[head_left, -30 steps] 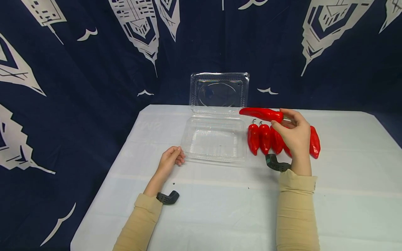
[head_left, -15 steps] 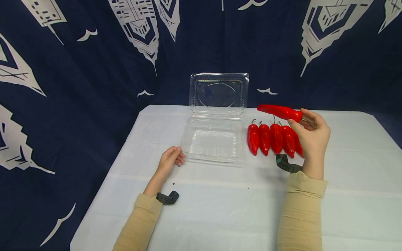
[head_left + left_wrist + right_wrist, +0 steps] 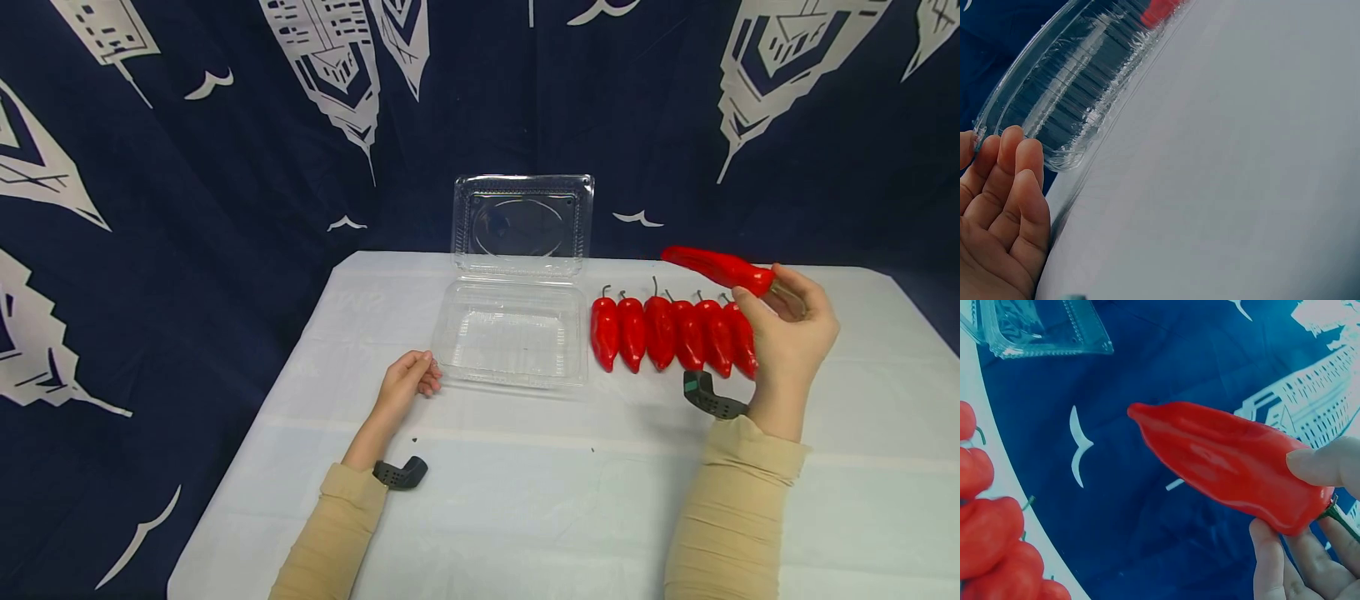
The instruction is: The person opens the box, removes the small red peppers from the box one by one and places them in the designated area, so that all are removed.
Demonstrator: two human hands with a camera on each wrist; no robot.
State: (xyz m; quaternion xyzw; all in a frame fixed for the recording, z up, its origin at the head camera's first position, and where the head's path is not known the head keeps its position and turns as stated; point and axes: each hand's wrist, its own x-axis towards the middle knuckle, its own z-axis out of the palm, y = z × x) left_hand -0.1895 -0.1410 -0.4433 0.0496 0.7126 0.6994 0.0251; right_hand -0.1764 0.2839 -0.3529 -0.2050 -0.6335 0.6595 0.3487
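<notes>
My right hand (image 3: 798,337) holds a long red pepper (image 3: 716,265) by its stem end, raised over the table's far right part. In the right wrist view, the thumb lies on one side of that pepper (image 3: 1216,456) and the fingers on the other; its tip points away from the hand. My left hand (image 3: 401,387) pinches the front left corner of a clear plastic clamshell box (image 3: 510,377) between thumb and forefinger. The box lies with its lid (image 3: 522,225) standing up at the back. Nothing shows inside it in the head view.
Several red peppers (image 3: 660,333) lie side by side right of the box, stems toward the back. The white-covered table (image 3: 540,517) ends just behind them, before a dark blue patterned cloth (image 3: 247,167). Tiny dark specks (image 3: 414,439) dot the table.
My right hand has carried the pepper rightward, from near the box to beyond the row, uncovering more of the row. My left hand and the box have stayed put.
</notes>
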